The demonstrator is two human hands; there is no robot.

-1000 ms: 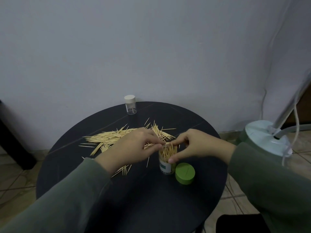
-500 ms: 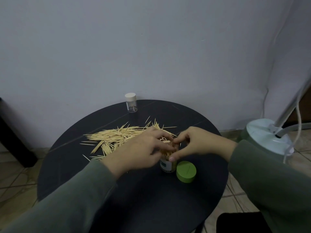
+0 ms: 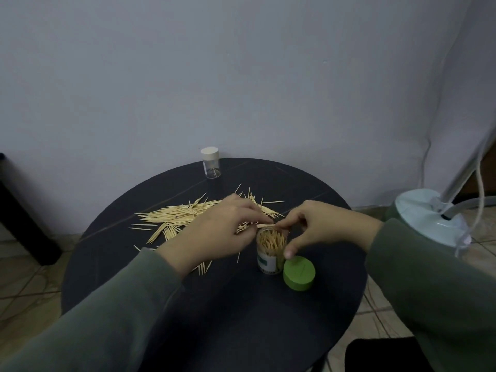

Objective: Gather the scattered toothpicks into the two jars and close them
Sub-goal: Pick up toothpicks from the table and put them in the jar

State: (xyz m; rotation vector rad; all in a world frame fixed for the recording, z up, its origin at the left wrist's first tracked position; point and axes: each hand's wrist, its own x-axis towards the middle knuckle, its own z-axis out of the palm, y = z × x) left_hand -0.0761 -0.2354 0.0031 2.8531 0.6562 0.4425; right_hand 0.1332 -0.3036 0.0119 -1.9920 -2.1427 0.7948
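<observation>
I see my left hand (image 3: 217, 232) and right hand (image 3: 319, 226) both pinching toothpicks (image 3: 264, 225) over the open jar (image 3: 271, 251). Its green lid (image 3: 298, 273) lies beside it on the desk (image 3: 241, 318).

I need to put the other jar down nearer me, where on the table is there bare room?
Bare: the near table, between the sleeves, below the green lid; also the far right, behind the right hand. Crowded: the toothpick pile at the left and the open jar.

The left hand (image 3: 214, 234) hides part of the toothpick pile (image 3: 177, 218).
</observation>
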